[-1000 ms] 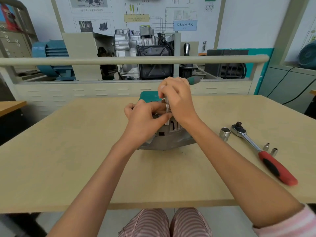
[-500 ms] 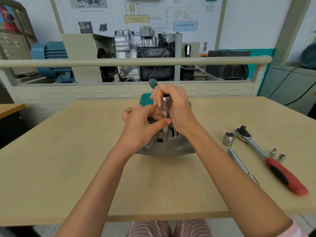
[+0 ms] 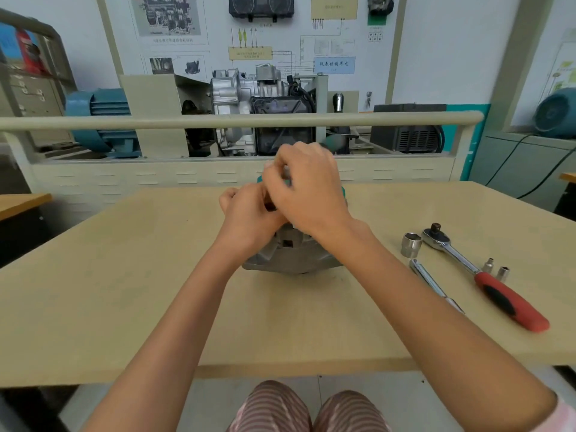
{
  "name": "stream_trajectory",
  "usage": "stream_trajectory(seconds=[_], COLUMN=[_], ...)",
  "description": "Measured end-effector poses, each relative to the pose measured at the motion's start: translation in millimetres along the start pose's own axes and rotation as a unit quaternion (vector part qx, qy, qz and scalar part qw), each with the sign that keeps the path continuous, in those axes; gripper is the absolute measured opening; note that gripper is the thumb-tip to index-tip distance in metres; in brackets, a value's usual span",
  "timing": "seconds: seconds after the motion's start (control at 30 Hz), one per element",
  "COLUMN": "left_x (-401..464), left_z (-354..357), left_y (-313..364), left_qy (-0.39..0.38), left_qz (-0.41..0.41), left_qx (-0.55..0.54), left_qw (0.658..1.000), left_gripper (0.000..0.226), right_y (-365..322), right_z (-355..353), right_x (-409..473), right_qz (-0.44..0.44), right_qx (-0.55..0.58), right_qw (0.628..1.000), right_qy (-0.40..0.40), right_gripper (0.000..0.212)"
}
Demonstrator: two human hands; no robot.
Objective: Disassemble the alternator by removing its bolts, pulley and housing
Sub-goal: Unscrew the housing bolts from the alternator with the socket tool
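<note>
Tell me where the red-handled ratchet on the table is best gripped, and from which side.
Take the ratchet by its red and black handle, coming down from above with the fingers across it. It lies flat on the table, handle end nearest the person and clear on both sides. Two small sockets and an extension bar crowd the chrome shank, so a grip there looks awkward.

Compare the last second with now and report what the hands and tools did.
The right hand rose along the green-handled driver, and now hides the metal shaft seen half a second ago. The left hand stayed curled at the top of the alternator. The camera tilted, bringing an extension bar into view. The ratchet, large socket and two small sockets lie as before.
</note>
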State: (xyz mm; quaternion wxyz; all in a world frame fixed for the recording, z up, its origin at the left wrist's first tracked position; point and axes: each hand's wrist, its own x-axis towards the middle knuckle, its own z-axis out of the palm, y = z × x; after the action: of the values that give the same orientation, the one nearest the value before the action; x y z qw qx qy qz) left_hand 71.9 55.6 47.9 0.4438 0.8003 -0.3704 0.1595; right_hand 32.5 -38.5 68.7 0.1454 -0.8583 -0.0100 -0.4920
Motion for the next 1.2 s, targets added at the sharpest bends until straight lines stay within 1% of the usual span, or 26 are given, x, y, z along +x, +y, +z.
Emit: stream_trajectory(seconds=[0.03, 0.07, 0.1, 0.2, 0.27, 0.3, 0.37, 0.43, 0.5, 0.57, 0.63, 0.73, 0.77, 0.83, 0.87, 0.9, 0.93, 1.0, 1.07, 1.13, 1.2], left_x=[-0.5, -0.4, -0.1, 5.0, 8.0, 8.4, 7.6, 7.6, 11.3, 15.6, 16.6, 17.6, 17.7, 17.3, 16.9, 16.4, 15.8, 15.1, 14.3, 14.5, 15.3], left_z=[-0.7, -1.4, -1.9, -0.8, 1.1, 2.0, 1.6, -3.1, -7.8, -10.3, -11.0, -10.6, -10.6, -11.3, -11.8, -11.9, -12.1, -11.0, -10.0, -9.2, -8.1], left_y=[1.0, 1.6, 3.6, 10.2, 13.0, 12.9, 12.0, 8.9, 6.4, 4.6, 5.9, 6.4, 5.8, 5.4, 6.0, 6.4, 6.9, 7.2, 6.8, 6.0, 6.0], left_qy=[0.000, -0.003, -0.007, -0.013, -0.018, -0.020, -0.033, -0.067, -0.110, -0.134, -0.140, -0.139, -0.142, -0.144, -0.141, -0.134, -0.128, -0.123, -0.121, -0.120, -0.117], left_qz=[-0.003, -0.006, -0.011, -0.021, -0.025, -0.025, -0.024, -0.022, -0.031, -0.036, -0.035, -0.037, -0.036, -0.031, -0.030, -0.030, -0.030, -0.032, -0.037, -0.046, -0.055], left_qx=[0.018, 0.028, 0.030, 0.039, 0.066, 0.058, 0.013, -0.029, -0.067, -0.073, -0.055, -0.046, -0.048, -0.053, -0.054, -0.054, -0.053, -0.047, -0.046, -0.056, -0.062], left_qw=[1.000, 1.000, 0.999, 0.999, 0.997, 0.998, 0.999, 0.997, 0.991, 0.988, 0.988, 0.988, 0.988, 0.988, 0.988, 0.989, 0.990, 0.991, 0.991, 0.990, 0.990], left_gripper=[0.028, 0.030, 0.033, 0.036, 0.031, 0.027, 0.023, 0.020, 0.011, 0.003, 0.007, 0.006, 0.006, 0.006, 0.005, 0.005, 0.006, 0.005, 0.002, 0.002, 0.005], right_y=[-1.7, -3.7, -5.9, -8.6, -5.4, -2.7, 3.0, 5.7, 8.0, 11.5, 13.5, 14.7, 14.8, 14.7, 15.3, 15.8, 16.5, 18.9, 21.5, 23.4, 23.2], right_z=[1.1, 2.3, 3.5, 3.8, 1.5, -0.2, -4.4, -6.5, -6.9, -8.7, -11.0, -8.1, -6.0, -2.4, -0.7, 0.9, 2.1, 4.0, 4.6, 5.0, 4.6], right_x=[-3.0, -6.0, -8.4, -6.0, -0.6, 2.9, 9.9, 13.7, 15.5, 15.8, 16.8, 21.6, 23.4, 26.8, 28.2, 29.1, 29.1, 28.1, 26.0, 23.7, 22.2], right_qz=[0.006, 0.014, 0.023, 0.042, 0.050, 0.057, 0.068, 0.073, 0.074, 0.076, 0.097, 0.143, 0.155, 0.192, 0.207, 0.215, 0.215, 0.209, 0.212, 0.219, 0.208], right_qx=[-0.084, -0.143, -0.175, -0.183, -0.157, -0.129, -0.067, -0.018, 0.034, 0.120, 0.241, 0.387, 0.436, 0.539, 0.573, 0.592, 0.602, 0.606, 0.593, 0.557, 0.498], right_qw=[0.996, 0.989, 0.984, 0.982, 0.986, 0.990, 0.994, 0.995, 0.993, 0.986, 0.962, 0.907, 0.883, 0.818, 0.791, 0.775, 0.768, 0.766, 0.776, 0.800, 0.841], right_qy=[0.010, 0.020, 0.029, 0.029, 0.004, -0.010, -0.043, -0.069, -0.081, -0.081, -0.086, -0.086, -0.076, -0.057, -0.052, -0.049, -0.047, -0.045, -0.043, -0.044, -0.041], right_gripper=[0.021, 0.023, 0.028, 0.037, 0.038, 0.038, 0.037, 0.039, 0.039, 0.037, 0.039, 0.047, 0.049, 0.056, 0.060, 0.062, 0.063, 0.061, 0.052, 0.044, 0.036])
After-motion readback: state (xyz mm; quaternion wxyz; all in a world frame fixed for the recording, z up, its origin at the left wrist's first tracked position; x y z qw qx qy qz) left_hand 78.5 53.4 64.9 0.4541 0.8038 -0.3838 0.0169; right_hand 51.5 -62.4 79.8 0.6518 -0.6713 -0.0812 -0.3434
